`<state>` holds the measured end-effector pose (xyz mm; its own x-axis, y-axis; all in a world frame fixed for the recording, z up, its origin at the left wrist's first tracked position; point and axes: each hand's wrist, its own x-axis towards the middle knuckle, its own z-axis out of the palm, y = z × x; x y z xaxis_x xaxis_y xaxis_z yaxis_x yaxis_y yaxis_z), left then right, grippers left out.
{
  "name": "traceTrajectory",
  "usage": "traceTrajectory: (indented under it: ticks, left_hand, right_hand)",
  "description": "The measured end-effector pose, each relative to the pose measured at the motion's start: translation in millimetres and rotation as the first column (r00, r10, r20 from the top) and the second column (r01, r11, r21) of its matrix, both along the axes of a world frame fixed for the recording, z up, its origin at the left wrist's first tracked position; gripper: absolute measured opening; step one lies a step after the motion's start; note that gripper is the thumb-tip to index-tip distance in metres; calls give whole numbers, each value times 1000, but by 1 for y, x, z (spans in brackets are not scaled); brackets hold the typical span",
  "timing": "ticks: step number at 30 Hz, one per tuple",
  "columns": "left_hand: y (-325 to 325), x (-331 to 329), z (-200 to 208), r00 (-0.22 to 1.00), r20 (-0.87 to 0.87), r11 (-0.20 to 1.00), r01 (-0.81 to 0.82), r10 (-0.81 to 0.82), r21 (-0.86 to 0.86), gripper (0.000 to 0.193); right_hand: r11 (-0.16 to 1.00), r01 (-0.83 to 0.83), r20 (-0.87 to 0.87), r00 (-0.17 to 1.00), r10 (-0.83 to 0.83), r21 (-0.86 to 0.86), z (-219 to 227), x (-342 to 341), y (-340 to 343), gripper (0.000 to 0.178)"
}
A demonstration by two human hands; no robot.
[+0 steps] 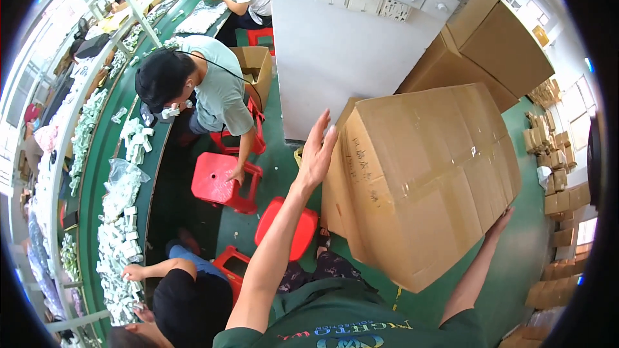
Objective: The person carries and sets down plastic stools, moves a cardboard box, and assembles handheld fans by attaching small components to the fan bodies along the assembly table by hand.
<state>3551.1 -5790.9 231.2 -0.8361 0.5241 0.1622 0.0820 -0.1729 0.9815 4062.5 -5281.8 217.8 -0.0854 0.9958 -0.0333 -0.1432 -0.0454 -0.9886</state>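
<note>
A large brown cardboard box (438,174), taped along its seams and hand-marked on one side, stands tilted in front of me. Beside its left side my left hand (316,158) is raised with the fingers stretched out; whether it touches the cardboard I cannot tell. My right hand (498,224) is against the box's lower right edge, its fingers partly hidden. Another brown carton side (334,203) shows behind the box's left edge.
A white panel (348,58) with switch-like fittings stands ahead, beside a large carton (496,38). Red stools (216,177) are at left, where co-workers sit and bend along a green conveyor bench (97,219) heaped with white parts. Stacked cartons (567,200) line the right side.
</note>
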Motion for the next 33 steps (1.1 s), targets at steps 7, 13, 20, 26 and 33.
traceTrajectory:
  ticks: [7, 13, 20, 26, 33]
  left_hand:
    - [51, -3, 42, 997, 76, 993, -19, 10, 113, 51]
    - [87, 6, 13, 979, 43, 979, -200, 199, 36, 43]
    - [34, 45, 35, 941, 146, 936, -324, 304, 136, 44]
    - [-27, -23, -9, 906, 237, 916, -384, 349, 118, 43]
    - [-123, -73, -25, 741, 664, 944, -138, -104, 301, 58]
  right_hand:
    - [979, -202, -56, 977, 204, 36, -33, -30, 52, 70]
    - [969, -241, 72, 967, 244, -47, -23, 13, 103, 73]
    - [949, -247, 119, 967, 227, 194, 68, -29, 51, 74]
    - [998, -60, 5, 998, 60, 11, 87, -66, -40, 75]
    - [993, 23, 17, 1000, -25, 120, 171, -118, -231, 83]
